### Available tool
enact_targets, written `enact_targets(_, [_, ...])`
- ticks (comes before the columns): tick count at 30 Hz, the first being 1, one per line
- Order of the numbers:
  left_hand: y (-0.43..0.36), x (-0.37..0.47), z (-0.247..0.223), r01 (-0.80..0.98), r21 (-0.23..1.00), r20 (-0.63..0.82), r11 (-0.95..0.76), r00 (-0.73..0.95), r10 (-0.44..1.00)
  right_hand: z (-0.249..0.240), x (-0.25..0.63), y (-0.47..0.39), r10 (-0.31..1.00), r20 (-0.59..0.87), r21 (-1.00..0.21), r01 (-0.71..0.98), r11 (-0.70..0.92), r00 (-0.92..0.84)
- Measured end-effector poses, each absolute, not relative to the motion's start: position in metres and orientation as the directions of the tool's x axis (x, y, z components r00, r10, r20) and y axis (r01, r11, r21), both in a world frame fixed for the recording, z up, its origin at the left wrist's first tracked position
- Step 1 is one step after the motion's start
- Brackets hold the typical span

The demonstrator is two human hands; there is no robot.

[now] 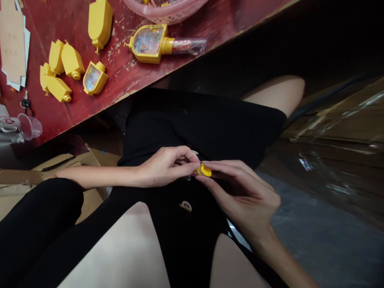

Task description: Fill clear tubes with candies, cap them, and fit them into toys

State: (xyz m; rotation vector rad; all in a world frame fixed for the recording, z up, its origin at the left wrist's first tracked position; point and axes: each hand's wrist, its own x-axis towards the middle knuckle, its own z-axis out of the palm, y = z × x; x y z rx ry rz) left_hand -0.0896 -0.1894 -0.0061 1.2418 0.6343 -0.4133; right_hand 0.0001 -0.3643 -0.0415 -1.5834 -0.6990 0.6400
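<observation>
Over the black clothing on my lap, my two hands meet at a small yellow plastic cap (205,170). The thumb and fingers of my right hand (244,186) pinch it from the right. My left hand (169,166) is closed at the cap's other side, with thumb and fingertips together. A sliver of something purplish and clear shows between the fingertips, mostly hidden by them. Up on the table lies a yellow plastic toy (148,44) with a clear window and a clear tube (189,46) on its end.
Several yellow toy bodies (72,60) lie on the red table (120,84). A pink basket (168,16) stands at its far edge. Cards (13,48), a key (25,103) and a clear plastic cup (30,126) are at left. Cardboard (93,204) lies below the table.
</observation>
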Motion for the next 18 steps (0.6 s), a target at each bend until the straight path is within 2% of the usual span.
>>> enact_targets(4, [-0.1898, -0.0900, -0.0064, 0.621, 0.747, -0.647, 0.236, 0.761, 0.047, -0.0418, 0.0000, -0.3645, 0.746, -0.025, -0.995, 0.053, -0.081, 0.666])
enact_targets(11, [-0.1888, -0.0932, -0.0063, 0.592, 0.727, -0.645, 0.347, 0.763, 0.050, -0.0434, 0.0010, -0.3644, 0.751, -0.026, -0.995, 0.054, -0.082, 0.660])
enact_targets(18, [-0.1877, -0.0916, -0.0060, 0.609, 0.730, -0.651, 0.311, 0.758, 0.043, -0.0407, 0.0037, -0.3625, 0.757, -0.012, -0.992, 0.086, -0.090, 0.654])
